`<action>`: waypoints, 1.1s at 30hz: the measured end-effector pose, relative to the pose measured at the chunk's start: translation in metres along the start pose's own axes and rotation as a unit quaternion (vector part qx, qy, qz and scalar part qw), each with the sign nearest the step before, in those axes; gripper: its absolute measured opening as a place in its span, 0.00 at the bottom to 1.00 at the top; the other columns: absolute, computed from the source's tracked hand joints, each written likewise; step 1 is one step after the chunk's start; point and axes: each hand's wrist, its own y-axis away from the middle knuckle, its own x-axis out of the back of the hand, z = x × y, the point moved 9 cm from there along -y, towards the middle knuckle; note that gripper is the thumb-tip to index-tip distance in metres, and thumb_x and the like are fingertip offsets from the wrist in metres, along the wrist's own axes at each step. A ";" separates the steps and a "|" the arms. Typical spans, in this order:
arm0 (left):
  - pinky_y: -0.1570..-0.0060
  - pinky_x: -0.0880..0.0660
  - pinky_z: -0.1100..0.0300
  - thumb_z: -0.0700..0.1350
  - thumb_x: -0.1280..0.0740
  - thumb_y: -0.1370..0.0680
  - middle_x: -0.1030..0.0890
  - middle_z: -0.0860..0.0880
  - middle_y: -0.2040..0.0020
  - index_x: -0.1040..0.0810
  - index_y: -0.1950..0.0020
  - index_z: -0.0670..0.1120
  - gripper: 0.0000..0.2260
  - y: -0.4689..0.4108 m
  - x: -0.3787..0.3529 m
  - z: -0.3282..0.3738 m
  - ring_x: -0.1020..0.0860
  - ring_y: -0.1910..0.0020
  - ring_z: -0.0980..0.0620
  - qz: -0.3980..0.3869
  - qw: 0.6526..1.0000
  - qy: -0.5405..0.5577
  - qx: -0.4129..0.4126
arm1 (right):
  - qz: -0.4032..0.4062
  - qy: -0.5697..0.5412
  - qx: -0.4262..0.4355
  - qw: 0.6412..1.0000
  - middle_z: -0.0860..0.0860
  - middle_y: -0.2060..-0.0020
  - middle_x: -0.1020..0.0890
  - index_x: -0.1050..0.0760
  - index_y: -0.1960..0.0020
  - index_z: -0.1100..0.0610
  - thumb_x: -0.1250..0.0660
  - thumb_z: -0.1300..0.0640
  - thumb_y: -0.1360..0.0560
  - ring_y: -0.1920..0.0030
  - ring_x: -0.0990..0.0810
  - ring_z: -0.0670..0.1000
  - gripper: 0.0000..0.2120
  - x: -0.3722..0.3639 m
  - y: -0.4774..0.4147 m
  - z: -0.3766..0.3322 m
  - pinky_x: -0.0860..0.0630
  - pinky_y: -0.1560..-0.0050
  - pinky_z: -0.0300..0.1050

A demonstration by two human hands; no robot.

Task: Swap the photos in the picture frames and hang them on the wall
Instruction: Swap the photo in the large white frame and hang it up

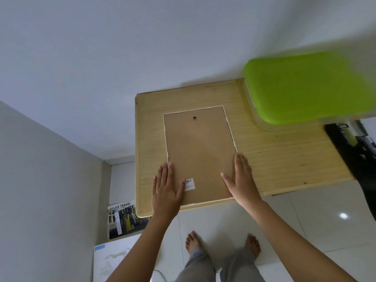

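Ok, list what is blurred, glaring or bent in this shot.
Head view: the green lid at upper right is smeared; the picture frame, face down, and the left hand and right hand flat on its edges are sharp; a small glare spot sits on the floor tile; the wide lens bows the table edges; light is dim and even.

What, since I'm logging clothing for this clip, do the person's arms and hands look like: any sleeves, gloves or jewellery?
The left hand and right hand are bare: no gloves, rings, watch or bracelets show. No sleeve shows on either one's arm up to the bottom edge of the picture.
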 end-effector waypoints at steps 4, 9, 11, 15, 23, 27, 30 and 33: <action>0.28 0.64 0.61 0.65 0.59 0.26 0.55 0.54 0.23 0.60 0.26 0.54 0.31 0.000 -0.004 0.000 0.60 0.26 0.58 -0.002 1.000 -0.017 0.008 | 0.007 -0.085 -0.001 0.996 0.55 0.25 0.47 0.53 0.25 0.61 0.37 0.54 0.23 0.25 0.51 0.50 0.35 0.005 0.004 0.003 0.56 0.30 0.35; 0.28 0.64 0.61 0.65 0.60 0.26 0.55 0.54 0.23 0.60 0.26 0.53 0.32 0.000 -0.004 -0.001 0.60 0.25 0.58 0.003 1.000 -0.018 0.010 | 0.012 -0.175 -0.011 0.984 0.50 0.26 0.43 0.50 0.24 0.56 0.33 0.57 0.25 0.26 0.46 0.47 0.36 0.012 0.008 0.008 0.50 0.32 0.34; 0.28 0.63 0.61 0.65 0.60 0.26 0.54 0.53 0.23 0.59 0.26 0.53 0.31 0.000 -0.003 -0.002 0.59 0.25 0.58 0.005 1.000 -0.013 0.010 | 0.014 -0.218 -0.013 0.976 0.49 0.27 0.41 0.48 0.25 0.56 0.32 0.60 0.26 0.27 0.43 0.46 0.36 0.017 0.007 0.009 0.47 0.31 0.36; 0.27 0.61 0.60 0.65 0.59 0.26 0.52 0.53 0.23 0.56 0.24 0.52 0.32 0.000 -0.001 -0.002 0.57 0.25 0.57 0.005 1.000 0.000 0.006 | 0.022 -0.296 -0.023 0.955 0.48 0.31 0.34 0.41 0.26 0.57 0.33 0.63 0.26 0.31 0.37 0.42 0.31 0.029 0.003 0.007 0.41 0.34 0.34; 0.26 0.51 0.49 0.58 0.47 0.21 0.48 0.48 0.23 0.42 0.25 0.49 0.26 -0.006 0.010 0.006 0.54 0.24 0.51 0.015 0.991 0.132 0.034 | 0.089 -0.400 -0.012 0.912 0.52 0.43 0.22 0.33 0.32 0.62 0.40 0.63 0.21 0.47 0.22 0.43 0.18 0.065 -0.005 -0.020 0.29 0.51 0.26; 0.30 0.45 0.59 0.49 0.42 0.20 0.40 0.46 0.26 0.37 0.27 0.49 0.20 -0.031 0.055 0.066 0.42 0.26 0.50 0.053 0.974 0.220 -0.017 | 0.099 -0.402 0.056 0.909 0.43 0.58 0.26 0.31 0.33 0.61 0.40 0.63 0.22 0.64 0.27 0.35 0.17 0.086 -0.007 -0.050 0.32 0.59 0.27; 0.33 0.36 0.54 0.54 0.43 0.20 0.35 0.47 0.28 0.47 0.25 0.55 0.25 -0.054 0.104 0.128 0.34 0.33 0.59 0.038 0.952 0.296 -0.070 | 0.139 -0.344 0.150 0.916 0.50 0.60 0.26 0.31 0.33 0.59 0.40 0.63 0.22 0.64 0.29 0.38 0.17 0.116 0.002 -0.085 0.33 0.61 0.29; 0.35 0.37 0.57 0.59 0.45 0.21 0.35 0.51 0.28 0.58 0.25 0.58 0.30 -0.067 0.157 0.176 0.34 0.31 0.55 0.044 0.933 0.345 -0.094 | 0.211 -0.225 0.283 0.908 0.52 0.56 0.25 0.31 0.33 0.61 0.41 0.61 0.22 0.57 0.27 0.43 0.18 0.149 0.018 -0.125 0.30 0.54 0.31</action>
